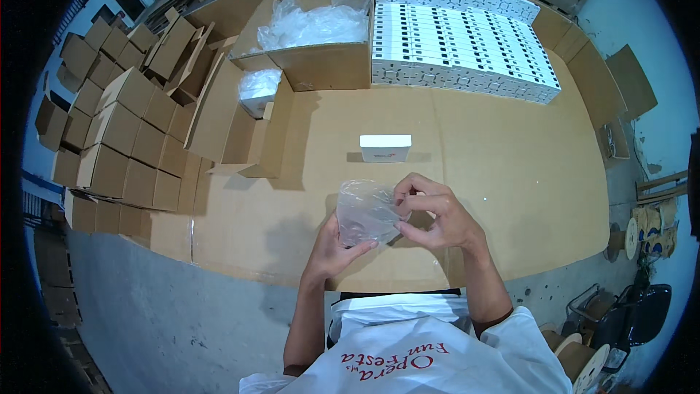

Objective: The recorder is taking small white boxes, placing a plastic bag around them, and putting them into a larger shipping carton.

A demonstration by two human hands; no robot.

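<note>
A clear plastic bag (359, 213) is held up above the cardboard-covered table, close to its near edge. My left hand (329, 254) grips it from the left and below, the thumb lying across its lower edge. At the bag's right edge, my right hand (441, 217) pinches the plastic between thumb and fingers. Just beyond the bag, apart from both hands, a small white box (386, 149) stands on the table (503, 182). Whether anything lies inside the bag is hard to make out; it looks flat and see-through.
At the back, a carton (324, 69) holds loose clear bags. Beside it, an open carton (281, 135) contains white boxes in plastic wrap (259, 91). Rows of white boxes (459, 47) fill the back right. Brown cartons (127, 135) are stacked on the left. A black chair (642, 314) stands right of the table.
</note>
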